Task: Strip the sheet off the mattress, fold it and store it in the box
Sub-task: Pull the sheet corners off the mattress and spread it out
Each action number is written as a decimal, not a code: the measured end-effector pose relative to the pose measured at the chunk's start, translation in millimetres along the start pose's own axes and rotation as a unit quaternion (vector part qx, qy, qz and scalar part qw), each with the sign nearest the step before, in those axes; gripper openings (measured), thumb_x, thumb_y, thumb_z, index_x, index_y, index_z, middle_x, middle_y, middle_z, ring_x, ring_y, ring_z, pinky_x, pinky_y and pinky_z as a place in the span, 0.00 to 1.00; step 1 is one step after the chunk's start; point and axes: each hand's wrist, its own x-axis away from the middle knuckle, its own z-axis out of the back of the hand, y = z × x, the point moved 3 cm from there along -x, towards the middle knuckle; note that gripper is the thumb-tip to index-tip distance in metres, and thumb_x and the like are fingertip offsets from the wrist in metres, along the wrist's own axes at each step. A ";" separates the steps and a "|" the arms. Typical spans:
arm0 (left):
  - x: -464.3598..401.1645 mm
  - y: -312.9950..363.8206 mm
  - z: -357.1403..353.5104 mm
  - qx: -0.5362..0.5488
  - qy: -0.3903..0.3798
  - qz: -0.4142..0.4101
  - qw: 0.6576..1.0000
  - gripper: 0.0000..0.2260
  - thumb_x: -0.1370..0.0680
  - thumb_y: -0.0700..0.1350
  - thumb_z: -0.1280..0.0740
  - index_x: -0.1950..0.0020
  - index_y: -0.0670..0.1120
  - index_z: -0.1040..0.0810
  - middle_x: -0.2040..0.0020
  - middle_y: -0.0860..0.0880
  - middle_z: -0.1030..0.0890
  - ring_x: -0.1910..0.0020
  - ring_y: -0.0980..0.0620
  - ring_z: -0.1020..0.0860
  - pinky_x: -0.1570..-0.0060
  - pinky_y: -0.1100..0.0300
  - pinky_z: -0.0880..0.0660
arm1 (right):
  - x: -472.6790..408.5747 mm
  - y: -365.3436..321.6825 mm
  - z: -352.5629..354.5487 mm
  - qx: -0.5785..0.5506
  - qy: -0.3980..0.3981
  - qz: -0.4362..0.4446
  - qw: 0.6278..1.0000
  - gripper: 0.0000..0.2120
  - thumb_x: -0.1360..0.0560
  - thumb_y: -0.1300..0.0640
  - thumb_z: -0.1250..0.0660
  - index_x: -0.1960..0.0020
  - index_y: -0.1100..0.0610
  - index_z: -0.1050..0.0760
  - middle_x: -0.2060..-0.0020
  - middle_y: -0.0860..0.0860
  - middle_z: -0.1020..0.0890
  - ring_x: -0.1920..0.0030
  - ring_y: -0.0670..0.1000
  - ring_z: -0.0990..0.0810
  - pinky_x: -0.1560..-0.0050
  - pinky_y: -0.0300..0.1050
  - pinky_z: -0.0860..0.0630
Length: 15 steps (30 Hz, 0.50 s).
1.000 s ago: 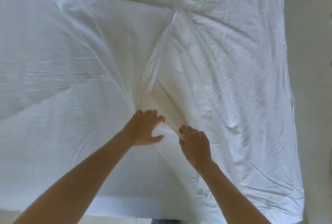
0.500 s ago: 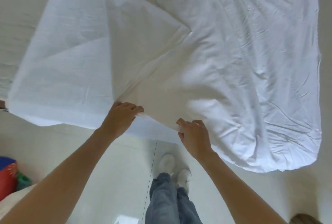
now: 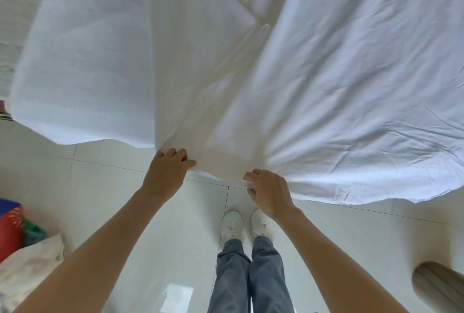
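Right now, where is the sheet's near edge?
In the head view the sheet fills the upper frame; its near edge hangs over the tiled floor, pinched by the left hand and right hand, just ahead of the white shoes.

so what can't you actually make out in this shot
Head view only:
- Mattress: hidden under the white sheet.
- Storage box: not identifiable; a red object is cut off by the left edge.
- Fingertips of left hand and right hand: buried in sheet folds.
- Sheet's far end: cut off by the top edge.
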 end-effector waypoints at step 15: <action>-79.6 -73.9 94.0 0.156 0.054 0.107 0.980 0.15 0.24 0.41 0.35 0.37 0.48 0.25 0.40 0.50 0.23 0.40 0.49 0.26 0.48 0.55 0.25 | -137.3 -16.7 122.1 -0.031 0.118 -0.050 0.991 0.16 0.22 0.53 0.38 0.35 0.56 0.28 0.40 0.53 0.23 0.39 0.55 0.28 0.38 0.47 0.32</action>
